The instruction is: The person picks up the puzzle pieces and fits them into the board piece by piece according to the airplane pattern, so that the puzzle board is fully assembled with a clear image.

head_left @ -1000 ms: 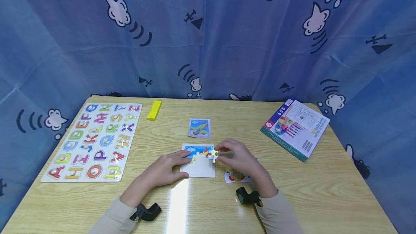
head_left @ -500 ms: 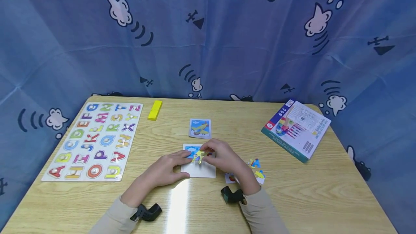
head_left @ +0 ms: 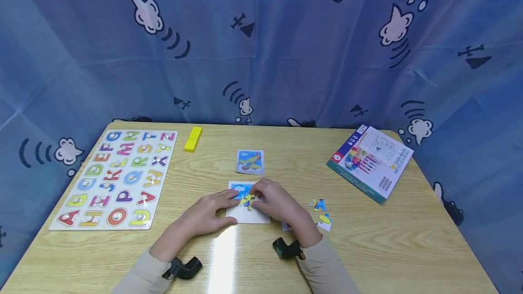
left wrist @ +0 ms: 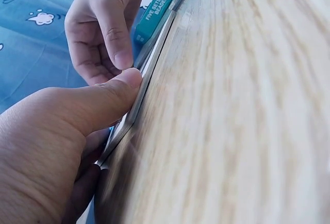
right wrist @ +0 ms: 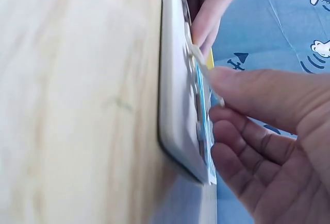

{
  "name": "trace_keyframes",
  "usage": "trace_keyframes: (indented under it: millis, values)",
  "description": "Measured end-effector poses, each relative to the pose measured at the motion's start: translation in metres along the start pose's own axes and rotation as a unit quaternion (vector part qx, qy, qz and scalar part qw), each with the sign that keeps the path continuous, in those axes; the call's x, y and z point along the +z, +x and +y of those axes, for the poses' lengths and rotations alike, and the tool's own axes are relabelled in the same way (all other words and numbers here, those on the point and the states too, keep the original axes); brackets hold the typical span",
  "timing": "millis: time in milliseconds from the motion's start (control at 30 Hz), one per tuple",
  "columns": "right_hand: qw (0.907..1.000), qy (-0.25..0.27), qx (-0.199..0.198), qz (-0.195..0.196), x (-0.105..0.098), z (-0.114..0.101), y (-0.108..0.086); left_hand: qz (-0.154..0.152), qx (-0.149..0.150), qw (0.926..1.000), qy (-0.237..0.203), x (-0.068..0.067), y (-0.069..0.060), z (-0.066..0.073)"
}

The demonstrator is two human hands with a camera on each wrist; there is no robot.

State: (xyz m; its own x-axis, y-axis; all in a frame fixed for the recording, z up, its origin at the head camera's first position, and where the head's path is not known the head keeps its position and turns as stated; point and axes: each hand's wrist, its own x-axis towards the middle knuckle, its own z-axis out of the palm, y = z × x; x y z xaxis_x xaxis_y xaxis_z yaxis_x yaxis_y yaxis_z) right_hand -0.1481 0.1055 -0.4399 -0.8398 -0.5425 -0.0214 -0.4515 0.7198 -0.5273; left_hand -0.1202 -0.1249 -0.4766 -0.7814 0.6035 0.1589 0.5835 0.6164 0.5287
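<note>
My right hand point(head_left: 275, 201) pinches a yellow jigsaw puzzle piece point(head_left: 249, 202) between thumb and fingers, over the upper middle of a white puzzle board point(head_left: 247, 218). In the right wrist view the piece point(right wrist: 198, 56) is edge-on and tilted against the board point(right wrist: 178, 95). Blue sky pieces point(head_left: 241, 188) lie along the board's top, partly hidden by my hands. My left hand point(head_left: 204, 214) rests at the board's left side, its fingers extended over the upper part. Its thumb touches the near edge, also seen in the left wrist view on the board point(left wrist: 135, 110).
Behind the board lies a picture card point(head_left: 250, 162) with a yellow plane. Loose puzzle pieces point(head_left: 324, 222) are to the right, some partly behind my right wrist. An alphabet board point(head_left: 116, 180) occupies the left, a yellow block point(head_left: 193, 139) the back, a box point(head_left: 371, 162) the right.
My right hand has moved left with the yellow puzzle piece, from the board's right edge to its middle, and lowered it. My left hand has stayed in place.
</note>
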Motion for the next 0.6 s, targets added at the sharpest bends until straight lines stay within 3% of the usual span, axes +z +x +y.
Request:
trace_keyframes:
  millis: [600]
  values:
    - [0.9979,-0.055,-0.029,0.021,0.006,-0.0034,0.0002,-0.004,-0.001,1.0,-0.004,-0.0005,-0.0005,0.0009]
